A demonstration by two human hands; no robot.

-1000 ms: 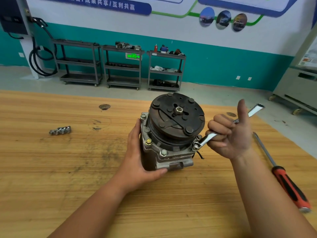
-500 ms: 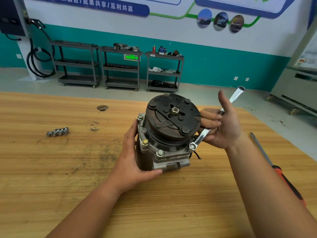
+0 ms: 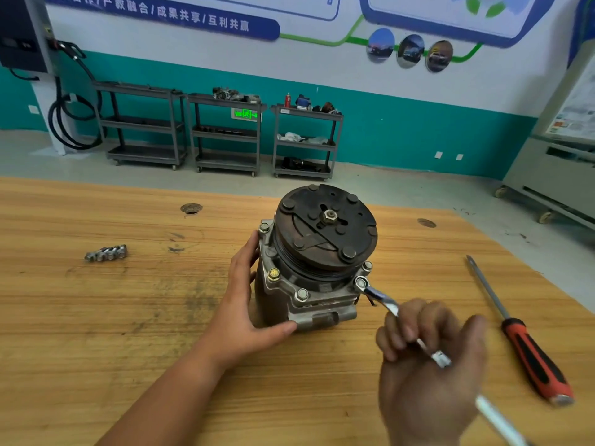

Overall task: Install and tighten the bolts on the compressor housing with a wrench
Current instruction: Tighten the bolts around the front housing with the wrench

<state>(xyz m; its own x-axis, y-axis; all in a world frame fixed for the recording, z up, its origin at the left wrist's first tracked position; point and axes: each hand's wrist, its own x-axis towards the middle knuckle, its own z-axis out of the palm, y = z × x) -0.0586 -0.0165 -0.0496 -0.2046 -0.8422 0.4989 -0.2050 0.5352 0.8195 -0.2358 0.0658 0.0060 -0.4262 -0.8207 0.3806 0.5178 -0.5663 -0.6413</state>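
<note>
Wood-grain surface (image 3: 96,317), and the compressor (image 3: 322,252) sits in the middle of it, its dark clutch plate (image 3: 328,226) tipped up toward the camera. On the near side the left hand (image 3: 244,317) grips the compressor housing (image 3: 309,304), fingers round its left flank and thumb pressed along the lower front edge. Over on the other side the right hand (image 3: 428,358), badly blurred, is clenched round the shank of a silver wrench (image 3: 380,297). The wrench's ring end sits right over the bolt (image 3: 361,281) at the front-right corner of the flange. More seated bolts (image 3: 302,294) show around the flange. Well off to the left, a short row of loose bolts (image 3: 106,252) lies on the wood. To the right lies a screwdriver (image 3: 528,349) with a red-and-black handle, tip pointing away.
</note>
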